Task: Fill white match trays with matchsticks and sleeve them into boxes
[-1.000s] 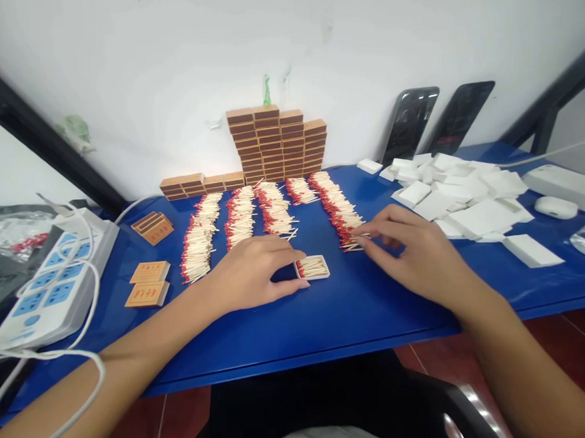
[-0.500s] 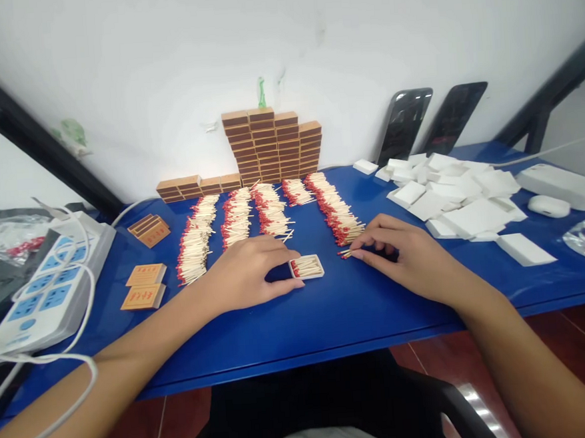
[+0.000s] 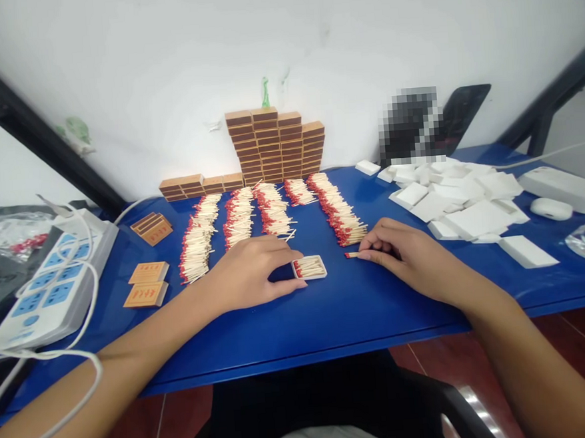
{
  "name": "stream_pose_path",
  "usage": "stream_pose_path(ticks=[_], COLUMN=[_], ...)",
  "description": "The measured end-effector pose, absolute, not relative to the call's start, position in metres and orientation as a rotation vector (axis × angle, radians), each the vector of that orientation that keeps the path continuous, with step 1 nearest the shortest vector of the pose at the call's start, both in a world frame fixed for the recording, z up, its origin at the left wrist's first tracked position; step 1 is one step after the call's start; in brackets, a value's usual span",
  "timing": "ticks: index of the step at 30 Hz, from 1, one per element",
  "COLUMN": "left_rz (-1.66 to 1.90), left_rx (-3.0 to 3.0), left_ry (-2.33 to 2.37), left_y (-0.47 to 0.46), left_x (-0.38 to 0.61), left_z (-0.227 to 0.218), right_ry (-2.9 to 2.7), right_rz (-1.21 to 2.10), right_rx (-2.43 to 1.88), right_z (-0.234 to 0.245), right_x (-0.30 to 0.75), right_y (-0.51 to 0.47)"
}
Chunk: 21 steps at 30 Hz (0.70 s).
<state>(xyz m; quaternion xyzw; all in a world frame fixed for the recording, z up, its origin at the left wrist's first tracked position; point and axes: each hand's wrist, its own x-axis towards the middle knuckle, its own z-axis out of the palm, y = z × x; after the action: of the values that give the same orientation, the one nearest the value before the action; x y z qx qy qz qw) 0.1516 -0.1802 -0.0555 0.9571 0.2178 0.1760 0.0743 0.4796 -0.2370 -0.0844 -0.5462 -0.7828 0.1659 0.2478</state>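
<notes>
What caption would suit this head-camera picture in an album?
Left hand holds a filled matchbox tray while right hand pinches loose matches on a blue table.

left hand holding tray, right hand pinching match

Part-filled white tray; red-tipped match alongside

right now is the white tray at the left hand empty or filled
Partly filled: red-tipped matches lie inside the white tray, gripped by the left hand.
</notes>
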Motion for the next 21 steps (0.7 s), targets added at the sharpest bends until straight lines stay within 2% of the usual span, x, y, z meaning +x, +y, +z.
stream_pose_path(ticks=[12,21], left_rz=[0.552,0.543], left_rx=[2.887,2.868], left_ry=[0.683,0.625], left_y=[-0.181,-0.183], left_x=[0.151,0.153], left_z=[-0.057,-0.057], right_ry=[-2.109,-2.260], right_rz=[0.286,0.318], right_rx=[-1.368,-1.270], right_z=[-0.067,-0.074], right_x=[0.442,0.398], right_y=[-0.251,-0.248])
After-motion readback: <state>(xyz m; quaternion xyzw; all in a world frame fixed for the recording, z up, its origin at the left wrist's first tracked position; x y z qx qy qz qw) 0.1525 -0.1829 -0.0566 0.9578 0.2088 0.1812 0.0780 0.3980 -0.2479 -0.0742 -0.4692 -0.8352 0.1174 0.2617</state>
